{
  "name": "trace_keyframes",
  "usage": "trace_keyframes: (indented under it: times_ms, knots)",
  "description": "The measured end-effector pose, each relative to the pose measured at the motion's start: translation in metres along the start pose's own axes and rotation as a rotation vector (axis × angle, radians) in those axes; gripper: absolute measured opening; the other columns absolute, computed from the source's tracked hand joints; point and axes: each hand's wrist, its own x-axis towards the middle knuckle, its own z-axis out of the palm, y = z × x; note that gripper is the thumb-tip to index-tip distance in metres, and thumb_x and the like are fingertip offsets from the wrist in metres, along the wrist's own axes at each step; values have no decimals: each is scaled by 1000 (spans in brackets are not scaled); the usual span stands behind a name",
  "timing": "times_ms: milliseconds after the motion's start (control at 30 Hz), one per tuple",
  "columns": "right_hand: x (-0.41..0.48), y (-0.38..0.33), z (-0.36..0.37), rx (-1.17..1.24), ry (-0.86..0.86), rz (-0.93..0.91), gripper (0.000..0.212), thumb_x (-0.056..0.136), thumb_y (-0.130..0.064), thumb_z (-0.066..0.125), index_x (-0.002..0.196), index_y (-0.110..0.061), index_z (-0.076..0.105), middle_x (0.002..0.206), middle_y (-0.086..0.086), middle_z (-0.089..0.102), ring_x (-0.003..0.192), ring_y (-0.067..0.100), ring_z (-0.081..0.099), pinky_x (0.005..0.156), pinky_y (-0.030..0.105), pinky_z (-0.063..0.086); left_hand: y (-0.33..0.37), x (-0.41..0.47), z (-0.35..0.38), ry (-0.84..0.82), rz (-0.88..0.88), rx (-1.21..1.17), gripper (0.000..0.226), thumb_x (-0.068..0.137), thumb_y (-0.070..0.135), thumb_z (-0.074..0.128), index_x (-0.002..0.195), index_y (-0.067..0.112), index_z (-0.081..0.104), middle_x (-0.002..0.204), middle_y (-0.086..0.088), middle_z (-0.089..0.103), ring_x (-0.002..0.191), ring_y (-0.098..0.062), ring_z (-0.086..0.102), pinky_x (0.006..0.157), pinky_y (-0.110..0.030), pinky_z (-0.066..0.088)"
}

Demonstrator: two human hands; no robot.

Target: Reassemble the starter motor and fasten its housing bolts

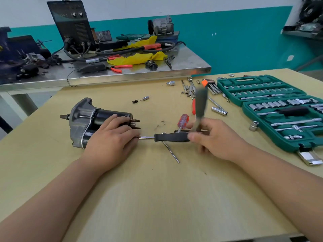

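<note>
the starter motor [90, 119] lies on its side at the left of the table [157, 189], with the left hand [111, 137] clasped over its black body. it looks heavy, rigid and smooth-shelled, so the ribbed cast nose probably gives the surest hold. the right hand [215, 138] grips a blurred grey tool handle [201, 103] upright.

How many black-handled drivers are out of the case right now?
2: the lying driver, pointing at the starter motor; the upright driver, blurred, in the right hand.

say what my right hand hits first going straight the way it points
Probably the black driver handle, lying at the thumb of the right hand; then the left hand on the starter motor. Depth is unclear.
</note>
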Motion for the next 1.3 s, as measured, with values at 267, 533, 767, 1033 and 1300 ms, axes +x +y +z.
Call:
trace_keyframes:
  times_ms: [267,533,767,1033,1300]
  knots:
    - [-3,2,-5,-77,-33,-39,20,81,-20,75,94,-33,67,82,-23,67,76,-3,63,70,11,46,-1,1,5,98,33,16,32,88,28,52,92,8,76,72,-6,59,94,-35,63,91,-48,50]
    - [-3,-1,-2,-76,-104,103,13,86,-25,68,87,-37,65,68,-16,67,57,4,64,57,12,47,2,2,6,30,-8,47,34,86,33,50,92,7,73,86,-6,68,105,-33,64,94,-50,49]
    - [1,-2,-3,-173,-123,122,24,77,-32,77,85,-46,61,89,-23,66,81,-17,58,66,1,40,-8,-6,-7,81,-287,-151,60,68,55,72,115,19,66,112,1,56,114,-22,45,97,-32,39]
    - [6,-1,-3,-22,-131,221,19,81,-22,75,96,-22,65,62,-9,69,52,7,64,48,14,46,-18,-10,-14,-96,-420,43,96,53,80,49,135,29,50,136,4,50,134,-25,28,113,-48,23]
    - [6,-2,-4,59,-97,292,18,83,-36,67,86,-18,68,51,-1,59,42,11,47,48,21,36,-16,-8,-8,-25,-479,30,88,62,78,54,132,24,54,138,4,52,136,-26,33,113,-47,27]
